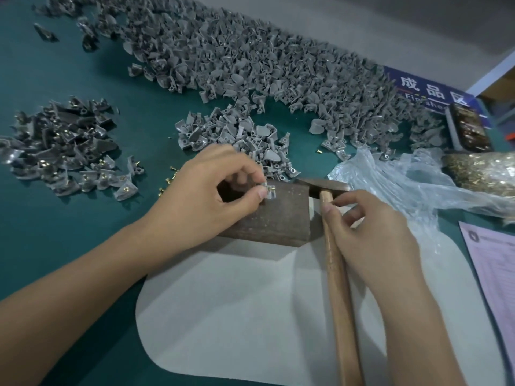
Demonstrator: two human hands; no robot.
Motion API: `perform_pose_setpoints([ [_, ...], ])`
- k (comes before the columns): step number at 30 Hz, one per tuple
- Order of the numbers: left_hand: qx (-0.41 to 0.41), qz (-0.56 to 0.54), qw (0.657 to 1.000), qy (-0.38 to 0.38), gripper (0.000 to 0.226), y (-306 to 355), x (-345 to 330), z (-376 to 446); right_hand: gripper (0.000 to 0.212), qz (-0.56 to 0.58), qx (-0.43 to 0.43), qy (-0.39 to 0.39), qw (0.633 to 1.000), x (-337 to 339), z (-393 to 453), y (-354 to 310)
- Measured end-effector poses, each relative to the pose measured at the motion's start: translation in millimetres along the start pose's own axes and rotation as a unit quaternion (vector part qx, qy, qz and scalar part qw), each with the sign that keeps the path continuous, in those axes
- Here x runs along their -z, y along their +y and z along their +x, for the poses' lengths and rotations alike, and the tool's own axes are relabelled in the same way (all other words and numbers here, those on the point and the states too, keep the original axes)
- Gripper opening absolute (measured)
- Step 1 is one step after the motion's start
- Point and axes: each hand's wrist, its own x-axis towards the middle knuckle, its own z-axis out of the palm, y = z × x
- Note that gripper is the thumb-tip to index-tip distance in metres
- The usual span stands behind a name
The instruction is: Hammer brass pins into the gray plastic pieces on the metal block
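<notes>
Looks like a small factory assembly bench: a green-topped table (83,232) buried along its far edge under a huge heap of identical gray plastic pieces (250,57), a bag of brass pins (482,174) at the right edge, plus a blue "Finished" zone sign (429,87).

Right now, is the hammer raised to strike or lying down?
Lying down. The hammer rests flat beside the metal block; the right hand touches its handle.

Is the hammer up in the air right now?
No, the hammer lies flat beside the metal block, its wooden handle on the white mat, with the right hand only touching it.
</notes>
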Motion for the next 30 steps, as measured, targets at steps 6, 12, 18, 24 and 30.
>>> perform_pose_setpoints([
  [6,0.028,0.04,0.999,-0.002,0.002,-2,6,1,0.024,-0.067,-0.01,-0.058,0.996,-8,-6,-1],
  [12,0.023,0.064,0.998,0.003,0.004,-6,10,2,0.016,0.23,-0.065,-0.046,0.97,-4,-8,-3],
  [18,0.019,0.069,0.997,0.013,0.005,-11,13,5,0.019,0.638,-0.119,-0.164,0.743,11,-9,-24],
  [24,0.023,0.058,0.998,0.008,0.005,-10,12,5,0.042,0.662,-0.066,-0.32,0.675,9,-19,-34],
  [30,0.014,0.053,0.998,0.003,0.006,-11,11,5,0.03,0.701,-0.081,-0.369,0.605,7,-28,-42],
])
